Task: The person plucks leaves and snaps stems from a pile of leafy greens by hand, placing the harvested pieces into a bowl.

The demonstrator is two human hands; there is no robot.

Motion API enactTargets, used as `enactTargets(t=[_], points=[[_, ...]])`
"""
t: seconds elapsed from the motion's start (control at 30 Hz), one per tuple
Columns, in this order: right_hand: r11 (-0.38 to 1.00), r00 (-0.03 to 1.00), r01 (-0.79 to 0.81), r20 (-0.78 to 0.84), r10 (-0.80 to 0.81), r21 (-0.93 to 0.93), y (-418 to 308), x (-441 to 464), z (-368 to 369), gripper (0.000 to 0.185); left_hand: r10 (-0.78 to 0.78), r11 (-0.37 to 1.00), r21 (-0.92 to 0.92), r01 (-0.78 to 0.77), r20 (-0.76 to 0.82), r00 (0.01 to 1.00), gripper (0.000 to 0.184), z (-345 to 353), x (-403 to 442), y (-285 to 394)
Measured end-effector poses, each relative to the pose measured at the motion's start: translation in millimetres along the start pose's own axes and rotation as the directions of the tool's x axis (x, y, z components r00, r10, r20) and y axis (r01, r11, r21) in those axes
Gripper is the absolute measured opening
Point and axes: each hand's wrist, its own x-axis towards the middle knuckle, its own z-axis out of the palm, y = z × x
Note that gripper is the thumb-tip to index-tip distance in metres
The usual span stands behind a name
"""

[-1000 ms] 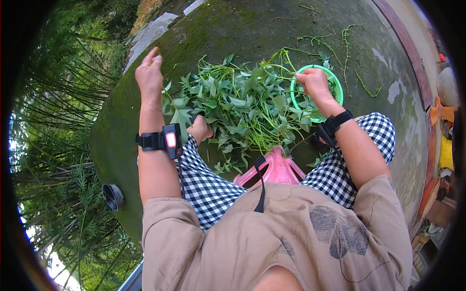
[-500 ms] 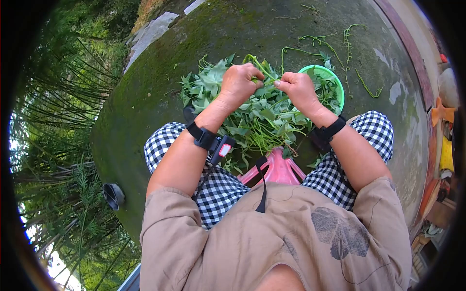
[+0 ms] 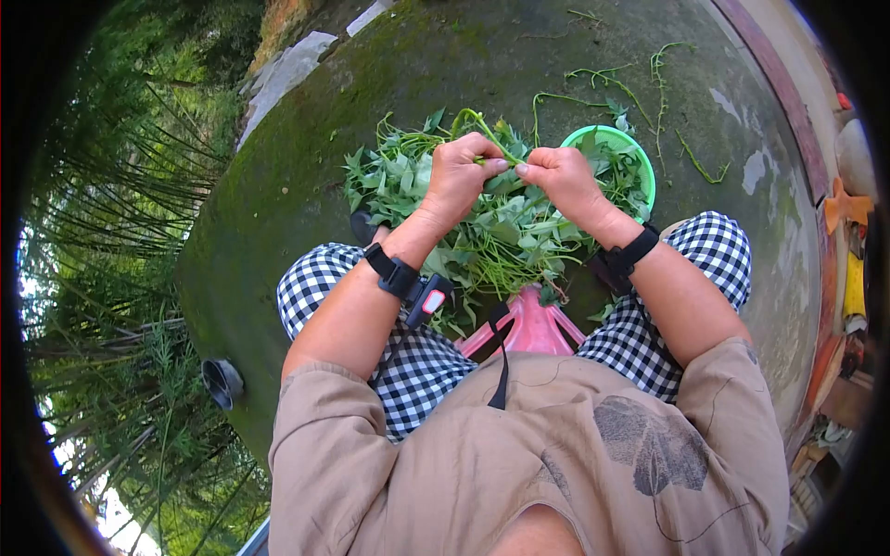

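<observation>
Above a heap of leafy green vines (image 3: 505, 246), my two hands come close together at a green stem (image 3: 491, 132). My left hand (image 3: 459, 178) is closed on this stem, which loops up over the knuckles. Thumb and fingers of my right hand (image 3: 565, 178) pinch the same stem just to the right. Behind the right hand stands a light green basin (image 3: 651, 171) with leaves in it. Exactly where the fingertips grip is partly hidden.
A pink plastic stool (image 3: 527, 326) is between my checkered knees. Stripped vine stems (image 3: 660, 88) lie on the mossy concrete beyond the basin. A dark pot (image 3: 222, 383) sits at the left edge by the plants. Assorted objects line the right side.
Both hands have drawn closer together on the stem, the left one moving slightly down and right. The leaves beside the left hand have shifted.
</observation>
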Motion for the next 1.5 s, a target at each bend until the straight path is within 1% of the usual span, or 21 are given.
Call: enactTargets(t=[0.03, 0.1, 0.17, 0.2, 0.33, 0.43, 0.47, 0.57, 0.6, 0.7, 0.73, 0.83, 0.97, 1.07, 1.17, 1.2, 1.3, 1.33, 1.43, 1.47, 1.5], points=[[0.999, 0.999, -0.034, 0.035, 0.033, 0.033, 0, 0, 0, 0.031, -0.074, 0.996, -0.059, 0.074, -0.003, 0.997, 0.008, -1, -2, 5], [0.998, 0.998, -0.034, 0.046, 0.031, 0.055, -1, -2, 1, 0.033, -0.211, 0.957, -0.203, 0.207, 0.000, 0.978, 0.006, -1, -5, 10], [0.996, 0.996, -0.066, 0.072, 0.062, 0.055, 0, -1, 4, 0.034, -0.333, 0.874, -0.367, 0.318, 0.023, 0.943, 0.004, 0, -6, 9], [0.998, 0.997, -0.048, 0.063, 0.045, 0.051, -2, -2, 5, 0.035, -0.322, 0.884, -0.358, 0.302, 0.002, 0.947, 0.003, -1, -6, 8], [0.998, 0.998, 0.057, 0.014, -0.058, 0.024, 0, -4, 18, 0.034, -0.458, 0.776, -0.503, 0.379, -0.037, 0.888, 0.004, 1, -9, 10], [0.998, 0.999, 0.037, 0.019, -0.037, -0.042, -2, -5, 22, 0.034, -0.522, 0.717, -0.553, 0.424, -0.021, 0.853, 0.006, 0, -8, 7], [1.000, 1.000, 0.022, 0.015, -0.022, -0.020, -1, -4, 24, 0.034, -0.525, 0.709, -0.556, 0.433, -0.006, 0.851, 0.007, -1, -8, 6], [0.999, 0.998, 0.035, -0.043, -0.034, 0.022, 1, 1, 16, 0.034, -0.471, 0.708, -0.522, 0.477, 0.155, 0.868, 0.011, -9, -3, 3], [0.999, 0.997, 0.013, -0.077, -0.009, 0.044, -1, 2, 11, 0.033, -0.468, 0.716, -0.481, 0.506, 0.207, 0.859, 0.012, -13, -2, 9], [0.989, 0.996, -0.037, -0.080, 0.049, 0.146, 6, 9, 7, 0.032, -0.328, 0.854, -0.348, 0.387, 0.217, 0.920, 0.011, -14, -4, 3], [0.985, 0.996, -0.017, -0.079, 0.031, 0.171, 5, 8, 7, 0.033, -0.316, 0.856, -0.348, 0.382, 0.234, 0.920, 0.013, -14, -7, 5], [0.982, 0.999, -0.013, -0.043, 0.021, 0.187, 8, 7, 11, 0.033, -0.309, 0.859, -0.370, 0.355, 0.179, 0.934, 0.017, -6, -12, -3], [0.971, 0.999, -0.003, -0.045, 0.014, 0.237, 5, 7, 8, 0.032, -0.314, 0.902, -0.273, 0.334, 0.116, 0.942, 0.019, -7, -13, -4], [0.968, 1.000, 0.007, -0.027, 0.000, 0.249, 3, 7, 7, 0.032, -0.429, 0.729, -0.472, 0.496, 0.249, 0.868, 0.019, -16, -15, 12], [0.969, 1.000, 0.007, -0.011, -0.005, 0.246, 1, 7, 6, 0.031, -0.471, 0.693, -0.486, 0.532, 0.253, 0.845, 0.019, -6, -14, 0], [0.968, 1.000, 0.006, -0.005, -0.005, 0.253, 0, 6, 6, 0.031, -0.441, 0.741, -0.429, 0.516, 0.269, 0.856, 0.016, -7, -15, 2], [0.967, 0.999, -0.029, 0.027, 0.023, 0.254, -2, 5, 4, 0.031, -0.473, 0.747, -0.446, 0.493, 0.164, 0.865, 0.014, -5, -14, 8], [0.967, 0.998, -0.046, 0.040, 0.037, 0.251, -2, 5, 4, 0.031, -0.456, 0.787, -0.414, 0.457, 0.109, 0.883, 0.012, -5, -12, 9], [0.977, 0.993, -0.046, 0.118, 0.021, 0.209, -1, 4, 2, 0.029, -0.454, 0.650, -0.603, 0.463, 0.180, 0.873, 0.010, -18, -7, 7], [0.983, 0.993, -0.048, 0.115, 0.027, 0.180, -1, 4, 2, 0.029, -0.470, 0.656, -0.586, 0.476, 0.176, 0.865, 0.010, -20, -7, 8], [0.987, 0.993, -0.050, 0.111, 0.034, 0.151, -1, 4, 1, 0.029, -0.490, 0.648, -0.610, 0.456, 0.124, 0.863, 0.010, -21, -5, 9]])
